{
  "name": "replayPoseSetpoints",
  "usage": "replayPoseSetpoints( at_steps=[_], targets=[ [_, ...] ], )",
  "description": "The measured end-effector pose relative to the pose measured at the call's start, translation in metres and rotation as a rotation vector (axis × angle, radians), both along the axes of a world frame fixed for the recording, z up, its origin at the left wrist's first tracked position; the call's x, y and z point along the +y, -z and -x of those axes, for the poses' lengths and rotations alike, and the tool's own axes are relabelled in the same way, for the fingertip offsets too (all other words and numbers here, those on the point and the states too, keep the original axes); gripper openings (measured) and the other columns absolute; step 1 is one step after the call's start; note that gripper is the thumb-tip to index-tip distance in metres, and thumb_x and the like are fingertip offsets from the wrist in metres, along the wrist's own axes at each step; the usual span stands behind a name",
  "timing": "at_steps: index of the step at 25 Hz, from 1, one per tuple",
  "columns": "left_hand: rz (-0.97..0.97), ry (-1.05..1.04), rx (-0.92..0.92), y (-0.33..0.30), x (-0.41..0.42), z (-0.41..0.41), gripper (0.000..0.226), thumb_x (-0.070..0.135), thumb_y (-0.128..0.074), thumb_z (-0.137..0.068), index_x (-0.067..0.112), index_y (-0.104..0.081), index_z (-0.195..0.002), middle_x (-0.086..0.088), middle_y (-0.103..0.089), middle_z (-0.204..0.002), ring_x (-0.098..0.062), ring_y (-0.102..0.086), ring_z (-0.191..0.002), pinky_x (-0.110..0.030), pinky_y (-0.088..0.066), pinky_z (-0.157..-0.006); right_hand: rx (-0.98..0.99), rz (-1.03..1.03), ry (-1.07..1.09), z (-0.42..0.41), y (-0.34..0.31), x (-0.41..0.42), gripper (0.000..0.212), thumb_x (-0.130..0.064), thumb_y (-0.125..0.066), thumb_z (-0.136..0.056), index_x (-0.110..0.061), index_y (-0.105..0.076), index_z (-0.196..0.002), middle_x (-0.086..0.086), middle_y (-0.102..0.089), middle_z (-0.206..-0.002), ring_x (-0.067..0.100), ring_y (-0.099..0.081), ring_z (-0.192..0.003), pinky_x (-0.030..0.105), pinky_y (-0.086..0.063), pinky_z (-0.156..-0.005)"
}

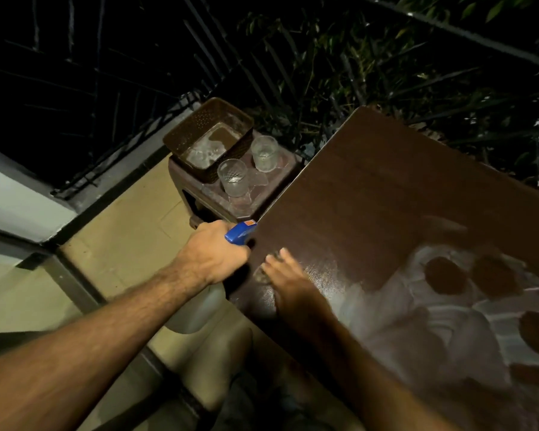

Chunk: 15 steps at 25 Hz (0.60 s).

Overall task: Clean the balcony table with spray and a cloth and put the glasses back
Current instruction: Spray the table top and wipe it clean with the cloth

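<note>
Fingers of the left hand (213, 251) are curled round the neck of a spray bottle (199, 306), whose blue trigger head (239, 232) sticks out past the knuckles and carries a small orange label too small to read; its pale, translucent body hangs below the wrist, just off the near-left corner of the table (371, 194). Straight, spread fingers of the right hand (288, 275) lie flat near that same corner, over something small and greyish that is blurred and mostly hidden, so whether it is a cloth cannot be told. Dark brown and smooth, the tabletop shows a pale, streaky film (417, 306) across its near-right part, with round dark patches left bare in it. Beyond the table's left edge stands a low brown stool (246, 200) with a patterned top. On it two clear glasses (232, 178) with a textured, cut pattern stand upright, one nearer and one farther (264, 154), beside a brown woven-look plastic basket (184, 132) at the stool's far side. Black railing (137, 98) and leafy branches (386, 73) lie behind.
</note>
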<state>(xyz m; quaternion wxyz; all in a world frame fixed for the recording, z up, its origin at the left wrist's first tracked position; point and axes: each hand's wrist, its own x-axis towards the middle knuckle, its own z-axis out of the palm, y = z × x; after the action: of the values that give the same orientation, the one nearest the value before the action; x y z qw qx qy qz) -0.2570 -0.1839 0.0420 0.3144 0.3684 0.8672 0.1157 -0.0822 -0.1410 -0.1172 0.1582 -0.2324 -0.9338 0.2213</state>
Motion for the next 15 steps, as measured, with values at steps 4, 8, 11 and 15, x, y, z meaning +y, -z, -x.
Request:
replayPoseSetpoints(
  at_steps=[4,8,11,15],
  targets=[
    [0.01,0.089,0.015,-0.003,0.028,-0.018,0.025,0.021,-0.061,-0.081,0.015,-0.049,-0.059,-0.004,-0.06,-0.066,-0.019,-0.056,-0.059,-0.026,-0.036,-0.049,0.053,-0.05,-0.108,-0.013,0.023,0.003,0.034,-0.009,-0.042,-0.094,-0.004,-0.062,-0.121,0.012,-0.057,-0.133,0.034,-0.037,-0.135,0.04,-0.034,-0.11],
    [-0.037,0.138,0.006,-0.011,0.053,-0.038,0.021,0.019,-0.063,-0.081,0.013,-0.053,-0.063,-0.006,-0.062,-0.071,-0.031,-0.062,-0.071,-0.027,-0.038,-0.052,-0.055,-0.024,-0.083,-0.031,0.014,0.037,0.041,-0.015,-0.038,-0.095,-0.005,-0.056,-0.131,0.012,-0.05,-0.141,0.033,-0.029,-0.14,0.038,-0.022,-0.117],
    [-0.059,0.176,0.006,-0.018,0.066,-0.056,0.027,0.019,-0.064,-0.081,0.015,-0.049,-0.059,-0.007,-0.059,-0.071,-0.033,-0.057,-0.071,-0.027,-0.035,-0.052,-0.035,0.042,0.306,-0.052,-0.007,0.104,0.045,-0.006,-0.048,-0.088,-0.01,-0.055,-0.133,0.008,-0.051,-0.141,0.026,-0.031,-0.141,0.033,-0.02,-0.117],
    [-0.075,0.242,-0.033,-0.019,0.078,-0.076,0.024,0.019,-0.063,-0.079,0.013,-0.051,-0.06,-0.01,-0.065,-0.073,-0.033,-0.062,-0.071,-0.027,-0.041,-0.057,-0.043,0.075,0.47,-0.07,-0.017,0.107,0.049,0.0,-0.056,-0.082,-0.009,-0.058,-0.131,0.008,-0.052,-0.14,0.027,-0.032,-0.14,0.028,-0.017,-0.117]
  ],
)
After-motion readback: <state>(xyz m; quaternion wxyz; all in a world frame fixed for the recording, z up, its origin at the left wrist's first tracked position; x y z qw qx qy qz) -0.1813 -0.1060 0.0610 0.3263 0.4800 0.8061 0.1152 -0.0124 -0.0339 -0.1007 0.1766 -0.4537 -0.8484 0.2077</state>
